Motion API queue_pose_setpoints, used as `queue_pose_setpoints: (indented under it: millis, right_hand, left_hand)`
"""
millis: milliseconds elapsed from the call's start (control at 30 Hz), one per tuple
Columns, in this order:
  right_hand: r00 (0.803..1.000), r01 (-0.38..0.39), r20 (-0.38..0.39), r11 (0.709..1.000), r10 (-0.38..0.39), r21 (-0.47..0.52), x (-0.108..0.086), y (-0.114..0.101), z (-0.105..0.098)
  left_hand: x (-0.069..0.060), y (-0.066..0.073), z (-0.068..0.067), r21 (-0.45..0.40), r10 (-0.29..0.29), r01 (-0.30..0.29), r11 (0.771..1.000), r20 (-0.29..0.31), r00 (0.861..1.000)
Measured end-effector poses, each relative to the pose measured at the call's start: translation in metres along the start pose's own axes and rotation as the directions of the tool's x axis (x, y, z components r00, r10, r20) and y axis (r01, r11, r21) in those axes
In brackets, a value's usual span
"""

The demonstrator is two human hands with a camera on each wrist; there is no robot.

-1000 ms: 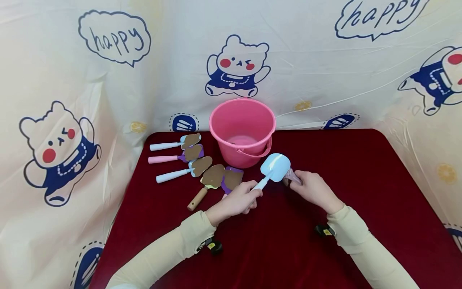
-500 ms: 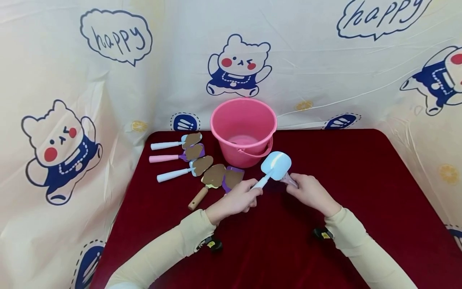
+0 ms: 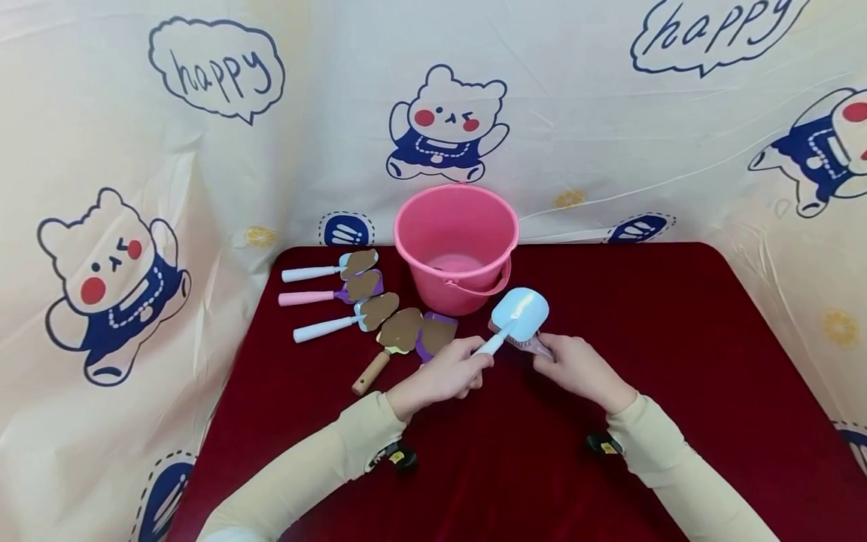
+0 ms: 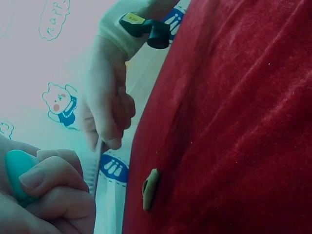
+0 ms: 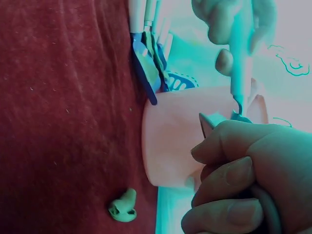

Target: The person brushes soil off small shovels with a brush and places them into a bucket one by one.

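My left hand (image 3: 443,373) grips the handle of a light blue toy shovel (image 3: 520,312), whose bare blade faces up in front of the pink bucket. My right hand (image 3: 579,369) holds a pale purple brush (image 3: 524,345) with short bristles. Its head reaches under the shovel blade, which partly hides it; I cannot tell whether they touch. In the right wrist view, curled fingers (image 5: 229,180) wrap the brush handle. A small brownish-green lump (image 5: 124,207) lies on the red cloth below the hands; the left wrist view shows this lump (image 4: 150,189) too.
A pink bucket (image 3: 455,290) stands at the back middle. Left of it lie several toy shovels with brown stuff on their blades, among them one with a wooden handle (image 3: 370,374) and a purple one (image 3: 436,335) beside my left hand. Printed cloth (image 3: 576,143) hangs behind the red-covered table (image 3: 643,301).
The brush has moved left beneath the shovel blade, so its bristles now show. My right hand has shifted slightly left and toward me. The left hand and shovel have hardly moved.
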State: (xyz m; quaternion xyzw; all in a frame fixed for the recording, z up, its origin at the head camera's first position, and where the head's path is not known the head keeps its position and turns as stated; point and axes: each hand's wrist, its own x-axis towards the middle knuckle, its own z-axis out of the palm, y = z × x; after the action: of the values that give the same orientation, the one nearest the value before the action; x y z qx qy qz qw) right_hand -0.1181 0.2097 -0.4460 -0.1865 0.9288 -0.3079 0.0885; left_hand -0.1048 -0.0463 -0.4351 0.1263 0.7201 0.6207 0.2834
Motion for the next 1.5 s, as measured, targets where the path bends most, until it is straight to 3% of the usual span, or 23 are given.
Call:
queue_pose_setpoints:
  millis: [267, 567, 733, 900, 1067, 1233, 1333, 1400, 1433, 1500]
  right_hand:
    - [0.993, -0.084, -0.080, 0.996, 0.084, -0.003, 0.002, 0.008, -0.015]
    - [1.000, -0.020, -0.023, 0.999, 0.019, -0.027, -0.001, 0.004, -0.002]
    - [0.995, -0.044, -0.087, 0.997, 0.039, -0.058, 0.000, 0.007, -0.009]
    - [0.988, -0.085, -0.132, 0.996, 0.082, -0.020, -0.001, 0.016, -0.016]
    - [0.983, -0.107, -0.148, 0.994, 0.107, 0.009, -0.005, 0.023, -0.016]
    - [0.982, -0.111, -0.151, 0.993, 0.115, 0.033, -0.011, 0.027, -0.014]
    - [0.985, -0.101, -0.137, 0.994, 0.106, 0.045, -0.014, 0.028, -0.012]
    - [0.986, -0.101, -0.128, 0.994, 0.106, 0.049, -0.015, 0.028, -0.009]
    - [0.986, -0.103, -0.126, 0.994, 0.108, 0.046, -0.015, 0.027, -0.008]
    - [0.987, -0.103, -0.123, 0.994, 0.107, 0.041, -0.017, 0.026, -0.007]
  left_hand:
    - [-0.001, 0.004, -0.002, 0.007, 0.003, -0.003, 1.000, -0.005, 1.000]
    - [0.000, 0.001, -0.001, -0.012, -0.020, 0.020, 1.000, 0.002, 1.000]
    - [0.000, 0.000, -0.002, -0.018, -0.027, 0.027, 0.999, 0.021, 0.999]
    - [-0.004, 0.001, -0.005, 0.016, -0.027, 0.026, 1.000, 0.066, 0.997]
    - [-0.011, 0.008, -0.015, 0.136, 0.040, -0.044, 0.990, 0.031, 0.999]
    - [-0.026, 0.040, -0.036, 0.189, 0.161, -0.155, 0.970, -0.020, 0.987]
    - [-0.035, 0.064, -0.055, 0.257, 0.221, -0.195, 0.946, -0.074, 0.973]
    - [-0.039, 0.078, -0.068, 0.359, 0.252, -0.194, 0.913, -0.120, 0.960]
    - [-0.040, 0.083, -0.074, 0.421, 0.269, -0.188, 0.887, -0.142, 0.953]
    - [-0.038, 0.091, -0.085, 0.563, 0.299, -0.140, 0.815, -0.201, 0.933]
